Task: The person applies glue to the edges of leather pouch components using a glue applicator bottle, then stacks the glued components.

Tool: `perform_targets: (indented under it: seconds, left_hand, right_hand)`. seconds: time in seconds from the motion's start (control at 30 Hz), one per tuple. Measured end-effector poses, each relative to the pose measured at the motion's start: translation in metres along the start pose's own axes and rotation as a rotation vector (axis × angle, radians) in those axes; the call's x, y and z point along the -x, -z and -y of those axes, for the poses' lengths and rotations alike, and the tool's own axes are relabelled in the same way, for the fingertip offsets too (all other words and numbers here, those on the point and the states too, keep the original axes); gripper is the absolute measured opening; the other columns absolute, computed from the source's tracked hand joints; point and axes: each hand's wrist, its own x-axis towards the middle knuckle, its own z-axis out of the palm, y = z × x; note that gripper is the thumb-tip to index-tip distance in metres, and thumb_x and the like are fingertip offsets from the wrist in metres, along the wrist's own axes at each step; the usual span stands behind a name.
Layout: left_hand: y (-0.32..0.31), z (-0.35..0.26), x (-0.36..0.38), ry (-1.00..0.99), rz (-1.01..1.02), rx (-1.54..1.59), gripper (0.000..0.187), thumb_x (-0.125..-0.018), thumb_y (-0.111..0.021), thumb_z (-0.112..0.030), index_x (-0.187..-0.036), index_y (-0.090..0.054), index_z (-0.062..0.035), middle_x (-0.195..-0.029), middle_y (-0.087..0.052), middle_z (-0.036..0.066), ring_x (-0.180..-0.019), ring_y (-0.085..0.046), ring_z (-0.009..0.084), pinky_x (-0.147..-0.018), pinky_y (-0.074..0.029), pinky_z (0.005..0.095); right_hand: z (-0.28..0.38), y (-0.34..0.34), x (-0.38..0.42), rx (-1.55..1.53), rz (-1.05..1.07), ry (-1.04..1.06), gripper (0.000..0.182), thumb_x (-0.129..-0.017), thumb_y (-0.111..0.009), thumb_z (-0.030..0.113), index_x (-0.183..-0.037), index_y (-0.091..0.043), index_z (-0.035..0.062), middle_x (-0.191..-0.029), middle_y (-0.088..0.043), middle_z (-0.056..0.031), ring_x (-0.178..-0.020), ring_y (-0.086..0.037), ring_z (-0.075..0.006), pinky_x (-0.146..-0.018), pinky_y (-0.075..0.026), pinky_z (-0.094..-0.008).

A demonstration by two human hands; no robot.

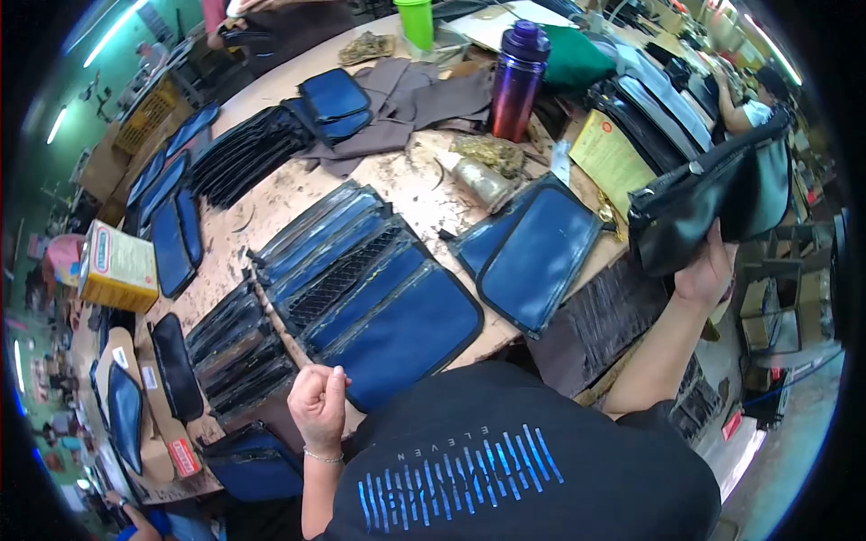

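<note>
At the right, my right hand (708,269) grips a shiny black zippered pouch (713,203) from below, its thumb against the front. The pouch is raised beyond the table's right edge. My left hand (317,401) is closed in a fist near the table's front edge, with nothing visible sticking out of it. Just beyond this fist lie overlapping blue panels with black edging (406,325), one strip showing black mesh. A separate blue panel (541,252) lies to their right. Dark layered strips (236,347) are at the left of the fist.
A purple-red bottle (520,81), a small glue-stained bottle (478,180) and a green cup (416,24) stand farther back. At left are a yellow tin (117,266) and stacked black pieces (253,153). A yellow sheet (613,158) is at right. Other people are in the background.
</note>
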Motion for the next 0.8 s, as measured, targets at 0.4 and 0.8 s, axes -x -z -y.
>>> perform_targets:
  seconds: [0.4, 0.8]
  left_hand:
    - [-0.012, 0.005, 0.0, 0.039, 0.003, 0.175, 0.012, -0.089, -0.037, -0.009, -0.082, -0.042, -0.0003, -0.081, -0.048, 0.009, -0.061, -0.05, 0.0109, -0.06, -0.042, 0.0208]
    - [-0.008, -0.002, 0.0, -0.111, 0.04, 0.124, 0.01, -0.087, -0.041, -0.008, -0.079, -0.04, -0.0021, -0.07, -0.045, 0.007, -0.053, -0.045, 0.0105, -0.05, -0.039, 0.0206]
  right_hand:
    - [0.015, 0.029, -0.002, 0.201, -0.097, 0.001, 0.04, -0.082, -0.048, 0.0, -0.121, -0.038, 0.002, -0.12, -0.046, -0.0095, -0.109, -0.044, -0.0207, -0.094, -0.033, -0.0342]
    - [0.008, 0.044, 0.01, 0.094, -0.041, -0.086, 0.04, -0.081, -0.049, 0.0, -0.12, -0.04, 0.0016, -0.12, -0.046, -0.0101, -0.11, -0.043, -0.0226, -0.094, -0.032, -0.0356]
